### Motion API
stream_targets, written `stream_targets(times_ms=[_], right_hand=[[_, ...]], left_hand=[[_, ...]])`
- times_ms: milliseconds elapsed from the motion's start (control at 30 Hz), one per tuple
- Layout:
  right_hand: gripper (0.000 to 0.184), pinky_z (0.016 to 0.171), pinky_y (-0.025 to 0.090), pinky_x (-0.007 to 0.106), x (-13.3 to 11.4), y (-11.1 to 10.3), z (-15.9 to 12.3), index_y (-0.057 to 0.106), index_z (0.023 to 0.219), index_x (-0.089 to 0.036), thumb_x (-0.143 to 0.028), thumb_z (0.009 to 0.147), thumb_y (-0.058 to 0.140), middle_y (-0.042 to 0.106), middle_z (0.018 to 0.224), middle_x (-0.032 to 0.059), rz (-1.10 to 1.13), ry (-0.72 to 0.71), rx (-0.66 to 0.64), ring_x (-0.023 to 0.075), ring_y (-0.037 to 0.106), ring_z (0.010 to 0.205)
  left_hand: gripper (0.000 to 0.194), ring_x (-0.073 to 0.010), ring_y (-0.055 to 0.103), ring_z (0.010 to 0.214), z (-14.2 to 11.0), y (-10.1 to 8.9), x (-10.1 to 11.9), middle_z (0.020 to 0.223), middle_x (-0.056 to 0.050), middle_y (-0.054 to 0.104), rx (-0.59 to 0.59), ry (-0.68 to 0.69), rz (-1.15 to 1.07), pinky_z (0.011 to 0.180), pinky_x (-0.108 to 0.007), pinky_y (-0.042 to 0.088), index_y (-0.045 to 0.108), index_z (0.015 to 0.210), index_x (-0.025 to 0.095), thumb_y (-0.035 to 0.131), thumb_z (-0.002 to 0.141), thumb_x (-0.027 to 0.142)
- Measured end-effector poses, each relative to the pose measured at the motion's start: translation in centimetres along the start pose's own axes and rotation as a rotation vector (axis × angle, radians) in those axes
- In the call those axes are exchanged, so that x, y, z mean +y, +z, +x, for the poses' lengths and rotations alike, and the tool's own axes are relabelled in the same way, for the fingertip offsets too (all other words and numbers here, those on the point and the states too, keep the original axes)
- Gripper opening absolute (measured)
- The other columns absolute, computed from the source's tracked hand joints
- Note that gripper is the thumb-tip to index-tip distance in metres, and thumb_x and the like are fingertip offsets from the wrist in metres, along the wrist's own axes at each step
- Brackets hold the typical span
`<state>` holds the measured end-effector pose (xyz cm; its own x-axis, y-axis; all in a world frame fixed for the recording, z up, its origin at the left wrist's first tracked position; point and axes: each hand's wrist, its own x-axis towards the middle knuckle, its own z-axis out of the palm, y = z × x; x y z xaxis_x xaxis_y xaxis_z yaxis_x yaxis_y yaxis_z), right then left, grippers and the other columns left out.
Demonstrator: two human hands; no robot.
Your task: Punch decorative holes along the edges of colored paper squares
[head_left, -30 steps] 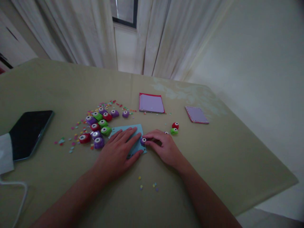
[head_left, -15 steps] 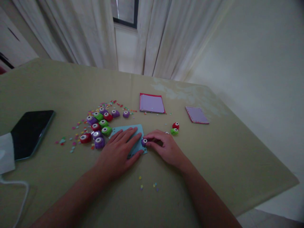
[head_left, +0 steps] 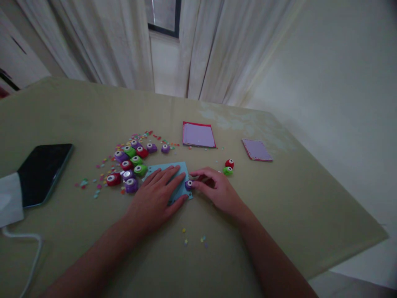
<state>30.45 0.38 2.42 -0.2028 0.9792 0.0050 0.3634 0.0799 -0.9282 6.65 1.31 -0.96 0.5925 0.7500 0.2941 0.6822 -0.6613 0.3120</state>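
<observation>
My left hand [head_left: 154,198] lies flat with fingers spread on a light blue paper sheet [head_left: 172,169] on the table. My right hand [head_left: 217,191] is closed around a small purple paper punch [head_left: 188,184] sitting on the sheet's right edge. To the left of the sheet is a cluster of several small punches [head_left: 130,163] in purple, green and red. A red punch [head_left: 229,163] and a green punch [head_left: 227,170] sit just beyond my right hand.
Coloured paper bits [head_left: 102,178] are scattered round the cluster and near the front [head_left: 194,241]. A lilac paper stack [head_left: 198,135] and a smaller pad [head_left: 257,149] lie farther back. A dark tablet [head_left: 41,173] with a white cable [head_left: 27,248] lies at left. Curtains hang behind the table.
Both hands stay almost where they were; my right hand's fingers have shifted slightly on the purple punch. The view has drifted a little.
</observation>
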Motion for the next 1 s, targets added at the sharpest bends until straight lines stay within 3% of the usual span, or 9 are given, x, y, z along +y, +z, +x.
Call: stream_targets(times_ms=[200,367,500,700,1000], right_hand=[[0.029,0.079,0.057,0.033,0.1,-0.1,0.8,0.080,0.105,-0.018,-0.042,0.090,0.081,0.081,0.095,0.0069,0.065,0.133,-0.052,0.0204,0.073,0.086],[0.025,0.065,0.050,0.025,-0.7,-0.6,2.5,0.080,0.096,-0.017,-0.035,0.080,0.088,0.077,0.083,0.0029,0.018,0.251,-0.142,0.0142,0.066,0.072],[0.020,0.058,0.047,0.021,-2.0,-0.9,3.2,0.078,0.094,-0.016,-0.030,0.081,0.086,0.079,0.085,0.0042,0.033,0.387,-0.181,0.0117,0.063,0.067],[0.012,0.055,0.045,0.019,-2.8,-0.7,3.6,0.075,0.089,-0.015,-0.024,0.085,0.081,0.077,0.082,0.0022,-0.040,0.452,-0.209,0.0100,0.060,0.065],[0.034,0.051,0.033,0.023,-3.3,-0.6,3.6,0.064,0.081,-0.018,-0.042,0.080,0.089,0.054,0.064,-0.0068,-0.288,0.493,-0.154,0.0103,0.047,0.057]], left_hand=[[0.054,-0.0351,0.054,0.147,0.1,-0.1,0.2,0.162,-0.014,0.055,-0.004,0.001,0.028,0.124,-0.056,0.041,0.059,0.151,0.022,0.058,0.104,0.048],[0.052,-0.0353,0.055,0.146,0.2,-0.1,0.3,0.161,-0.016,0.056,0.011,-0.001,0.037,0.123,-0.058,0.042,0.059,0.150,0.021,0.059,0.104,0.045],[0.050,-0.0357,0.055,0.146,0.2,-0.2,0.5,0.160,-0.015,0.057,0.021,-0.002,0.035,0.122,-0.059,0.043,0.060,0.149,0.021,0.059,0.104,0.044],[0.049,-0.0355,0.054,0.147,0.3,0.1,0.4,0.161,-0.014,0.056,0.018,-0.019,0.034,0.124,-0.058,0.041,0.062,0.147,0.023,0.062,0.103,0.045],[0.050,-0.0364,0.053,0.148,0.4,0.0,0.6,0.162,-0.016,0.055,-0.015,-0.035,0.030,0.126,-0.059,0.039,0.062,0.148,0.021,0.061,0.103,0.044]])
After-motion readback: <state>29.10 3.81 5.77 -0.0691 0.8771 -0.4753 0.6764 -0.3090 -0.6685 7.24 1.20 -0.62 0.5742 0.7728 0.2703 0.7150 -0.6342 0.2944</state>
